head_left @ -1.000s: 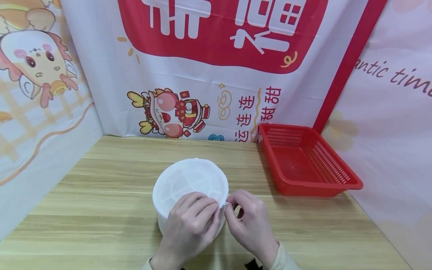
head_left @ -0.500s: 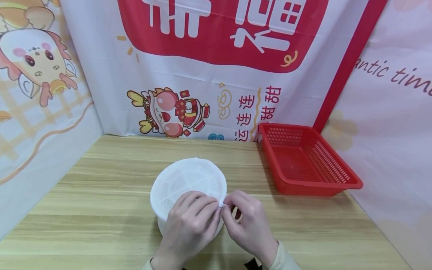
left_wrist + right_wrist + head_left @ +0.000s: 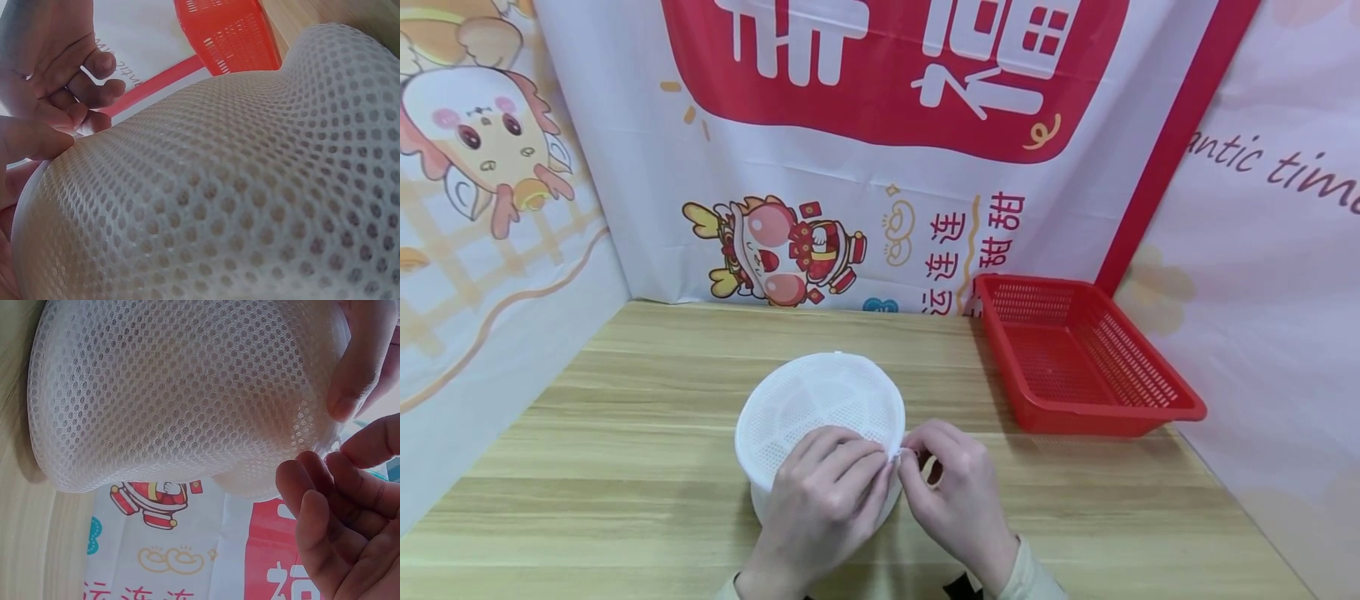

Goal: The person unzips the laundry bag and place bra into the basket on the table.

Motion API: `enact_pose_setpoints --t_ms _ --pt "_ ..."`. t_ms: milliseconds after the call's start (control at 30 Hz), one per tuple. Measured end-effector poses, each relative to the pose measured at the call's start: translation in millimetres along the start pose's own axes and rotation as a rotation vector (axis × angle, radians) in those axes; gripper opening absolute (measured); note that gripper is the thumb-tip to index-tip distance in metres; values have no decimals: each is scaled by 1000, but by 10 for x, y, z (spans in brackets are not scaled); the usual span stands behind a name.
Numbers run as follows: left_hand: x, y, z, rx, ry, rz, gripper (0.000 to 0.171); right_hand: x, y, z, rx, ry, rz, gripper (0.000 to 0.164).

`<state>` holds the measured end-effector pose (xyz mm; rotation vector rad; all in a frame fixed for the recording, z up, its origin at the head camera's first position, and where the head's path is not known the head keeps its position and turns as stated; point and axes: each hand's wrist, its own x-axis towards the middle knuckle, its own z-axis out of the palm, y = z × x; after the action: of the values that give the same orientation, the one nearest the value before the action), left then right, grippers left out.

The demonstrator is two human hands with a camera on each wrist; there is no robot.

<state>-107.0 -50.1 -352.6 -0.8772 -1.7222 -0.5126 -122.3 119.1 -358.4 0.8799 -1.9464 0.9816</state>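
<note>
A round white mesh laundry bag (image 3: 820, 400) stands on the table in the head view, its flat top tilted toward me. My left hand (image 3: 827, 500) lies over the near right part of the top and grips the rim between thumb and fingers. Just right of it, my right hand (image 3: 951, 492) pinches a small white tab (image 3: 897, 454) at the rim with thumb and forefinger. The mesh side (image 3: 219, 206) fills much of the left wrist view and bulges unevenly. In the right wrist view, the left thumb (image 3: 356, 394) presses on the bag's edge.
A red plastic basket (image 3: 1075, 358) with slotted walls stands at the back right of the wooden table (image 3: 647, 392). Printed cloth hangings (image 3: 880, 167) rise behind the table and along both sides.
The bag's top has shifted slightly left and then part of the way back. My right fingers made the same small movement at the rim; my left hand has hardly moved.
</note>
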Motion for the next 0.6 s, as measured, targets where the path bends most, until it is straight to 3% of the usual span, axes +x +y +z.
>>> enact_pose_setpoints --t_ms 333,600 --pt "32 -15 -24 -37 15 44 17 -3 -15 -29 21 -128 0 19" --pt "-21 -28 -16 12 -42 -13 20 5 -22 -20 58 -153 3 19"
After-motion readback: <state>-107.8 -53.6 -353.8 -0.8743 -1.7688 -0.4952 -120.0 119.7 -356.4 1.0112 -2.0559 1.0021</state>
